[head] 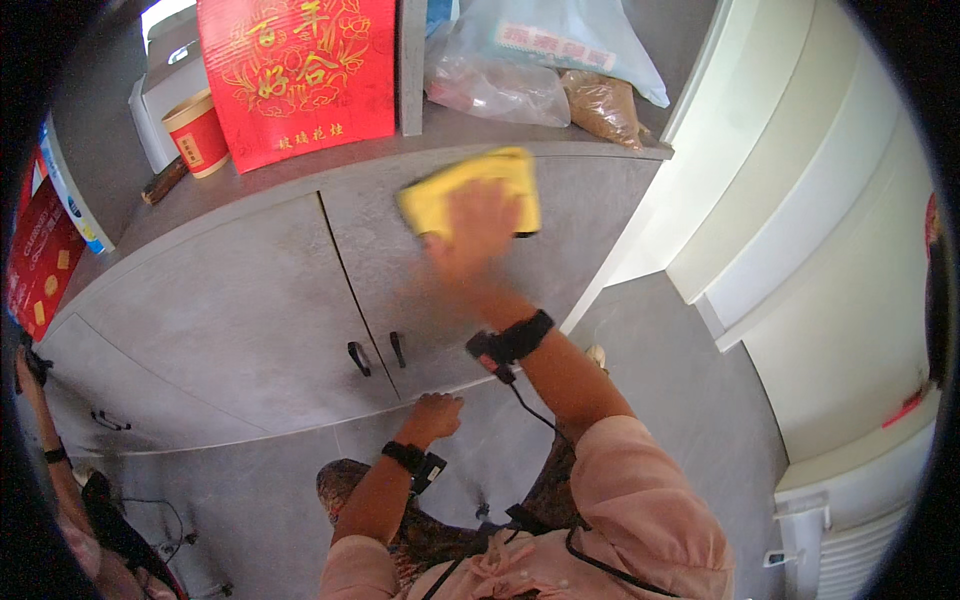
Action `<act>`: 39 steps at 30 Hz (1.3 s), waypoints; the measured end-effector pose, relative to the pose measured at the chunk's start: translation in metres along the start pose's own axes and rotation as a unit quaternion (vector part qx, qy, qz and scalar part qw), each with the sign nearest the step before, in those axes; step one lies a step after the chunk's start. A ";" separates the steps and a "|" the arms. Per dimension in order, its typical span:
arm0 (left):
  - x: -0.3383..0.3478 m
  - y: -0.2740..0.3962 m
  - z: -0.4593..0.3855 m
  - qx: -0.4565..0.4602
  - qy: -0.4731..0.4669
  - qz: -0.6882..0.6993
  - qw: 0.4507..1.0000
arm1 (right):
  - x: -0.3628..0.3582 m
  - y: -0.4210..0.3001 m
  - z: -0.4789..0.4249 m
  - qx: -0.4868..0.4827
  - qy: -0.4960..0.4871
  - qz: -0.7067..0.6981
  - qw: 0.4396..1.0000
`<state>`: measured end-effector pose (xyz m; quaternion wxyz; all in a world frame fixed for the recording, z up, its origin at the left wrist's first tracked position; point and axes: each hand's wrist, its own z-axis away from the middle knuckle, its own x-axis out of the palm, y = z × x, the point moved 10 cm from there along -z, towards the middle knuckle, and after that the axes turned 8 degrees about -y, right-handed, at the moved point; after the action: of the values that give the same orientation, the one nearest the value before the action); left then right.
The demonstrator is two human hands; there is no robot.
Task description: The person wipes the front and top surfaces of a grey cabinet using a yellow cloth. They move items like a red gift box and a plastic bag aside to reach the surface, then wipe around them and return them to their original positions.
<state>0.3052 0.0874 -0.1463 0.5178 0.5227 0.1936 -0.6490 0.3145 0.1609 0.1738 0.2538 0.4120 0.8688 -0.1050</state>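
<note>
My right hand [484,221], blurred, lies spread over a yellow cloth [517,169] and presses it flat on the upper part of a grey cabinet door [585,202]. The cloth has a dark edge at its lower side. My left hand [436,416] hangs low in front of the cabinet base, fingers curled in, with nothing seen in it. Two black handles [359,358] sit either side of the dark gap between the doors, above my left hand.
Above the doors, shelves hold a red box [300,75] bearing writing, a red paper cup [196,133], plastic bags [499,86] and a bag of brown grains [600,101]. At the left edge another person's arm [56,450] reaches to the cabinet. White stepped panels [757,195] stand at right.
</note>
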 end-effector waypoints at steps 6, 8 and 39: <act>-0.008 0.019 0.015 0.050 0.061 -0.028 0.997 | -0.010 0.186 0.084 0.281 0.090 0.094 0.951; -0.017 0.025 0.019 0.059 0.063 -0.021 0.996 | -0.012 0.236 0.127 0.381 0.203 -0.081 0.898; 0.026 0.014 -0.001 0.049 0.047 -0.062 0.996 | 0.007 0.053 0.051 -0.020 -0.067 -0.049 0.996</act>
<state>0.3196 0.0706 -0.1653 0.4409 0.5640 0.2180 -0.6633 0.3697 0.1786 0.1280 0.3142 0.3563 0.8707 -0.1276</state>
